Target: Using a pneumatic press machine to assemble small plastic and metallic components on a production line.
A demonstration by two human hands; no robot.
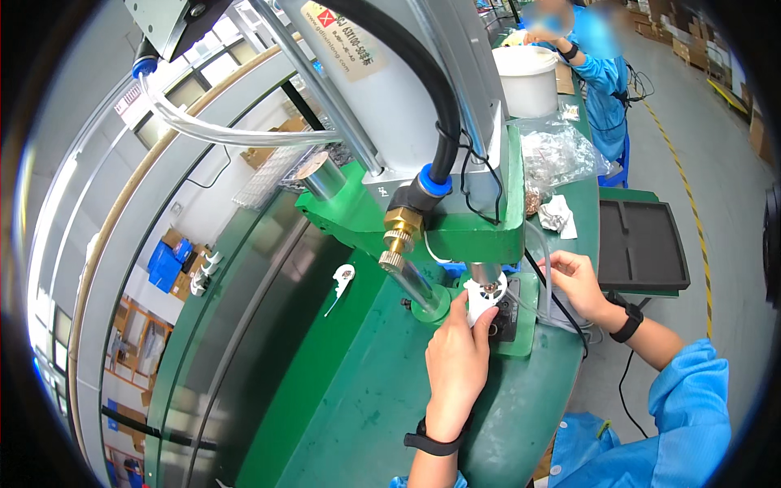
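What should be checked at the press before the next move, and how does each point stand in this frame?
1. White plastic part sits under the press head: ok.
2. Left hand grips the part: ok, fingertips on it.
3. Left fingers clear of the press head: not ok, right beside it.
4. Right hand clear of the press head: ok, off to the side by the black cable.
5. Part seated square in the black fixture: cannot tell, hidden.
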